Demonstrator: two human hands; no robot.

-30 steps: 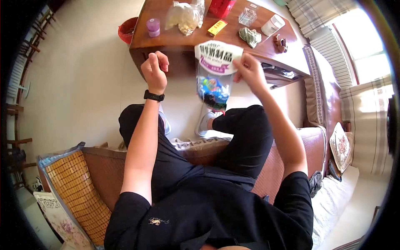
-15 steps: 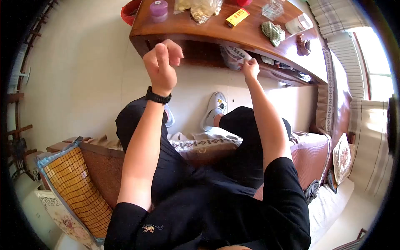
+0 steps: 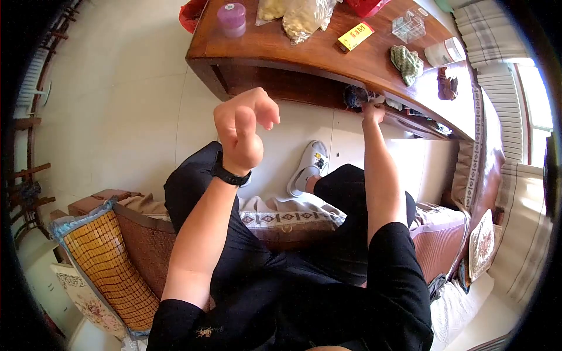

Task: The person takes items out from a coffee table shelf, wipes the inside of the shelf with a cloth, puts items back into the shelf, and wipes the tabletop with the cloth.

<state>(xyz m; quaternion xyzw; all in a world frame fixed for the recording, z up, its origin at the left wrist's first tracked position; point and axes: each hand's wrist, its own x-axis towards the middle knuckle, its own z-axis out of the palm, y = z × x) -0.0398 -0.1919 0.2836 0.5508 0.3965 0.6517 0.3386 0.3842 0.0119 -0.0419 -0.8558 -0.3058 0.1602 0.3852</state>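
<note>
My left hand (image 3: 243, 130), with a black watch (image 3: 229, 174) on its wrist, is raised in front of the table. Its fingers are loosely curled, thumb apart from them, with nothing between. My right hand (image 3: 373, 112) reaches to the low shelf (image 3: 293, 88) under the tabletop. Its fingers are closed at a plastic bag (image 3: 355, 96) with dark and white patches, now mostly inside the shelf. The fingertips are partly in shadow.
The wooden table (image 3: 263, 61) carries a purple-lidded jar (image 3: 232, 19), plastic bags of pale food (image 3: 304, 20), a yellow box (image 3: 355, 37), a clear holder (image 3: 408, 27), a green checked cloth (image 3: 406, 64), a white canister (image 3: 445, 52) and a brown object (image 3: 447, 85).
The plastic bag has gone from hanging out at the shelf's edge to mostly inside it, with my right hand following. My left hand has shifted slightly right and lower. The view has tilted.
</note>
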